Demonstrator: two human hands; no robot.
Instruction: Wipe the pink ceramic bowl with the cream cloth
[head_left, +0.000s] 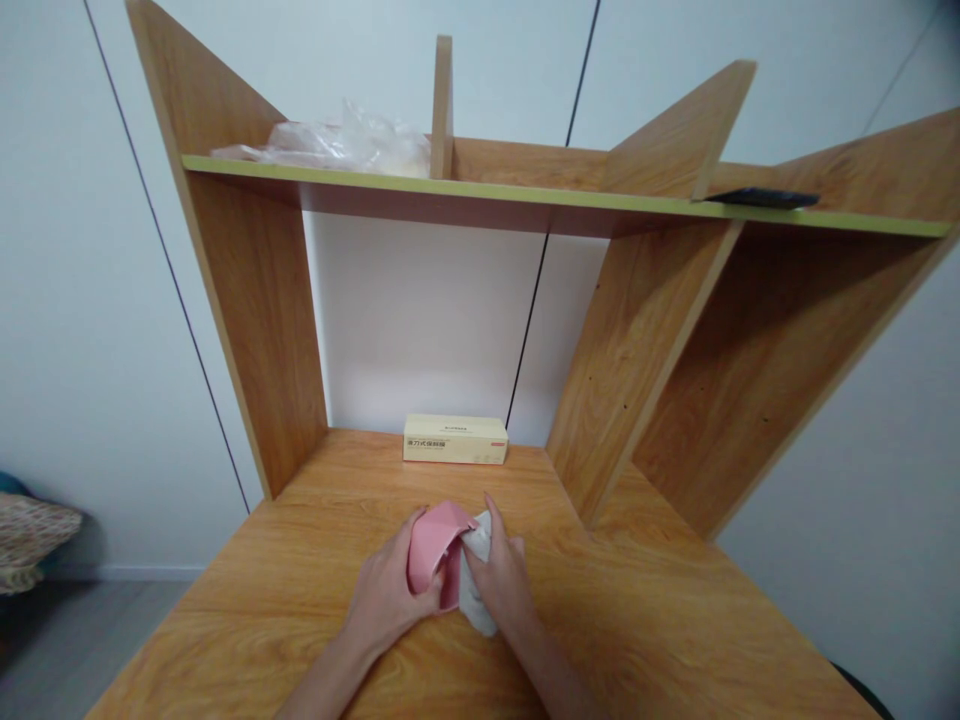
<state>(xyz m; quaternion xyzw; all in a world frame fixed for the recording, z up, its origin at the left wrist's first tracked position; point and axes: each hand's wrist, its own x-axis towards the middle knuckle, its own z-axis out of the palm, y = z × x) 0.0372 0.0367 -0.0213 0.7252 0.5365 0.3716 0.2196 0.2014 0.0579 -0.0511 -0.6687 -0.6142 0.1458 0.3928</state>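
Right hand (504, 582) half-hides cloth (477, 608), perhaps, at pink bowl (433, 545).

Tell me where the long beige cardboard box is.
Head view: the long beige cardboard box lies centre-back on the wooden desk by the white wall panel, straight beyond the pink bowl in the left hand and the white cloth in the right hand.

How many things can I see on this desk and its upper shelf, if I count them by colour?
Pink: 1, the bowl in the left hand
White: 1, the cloth in the right hand
Beige: 1, the box
Clear: 1, the plastic bag
Black: 1, the flat object
Total: 5
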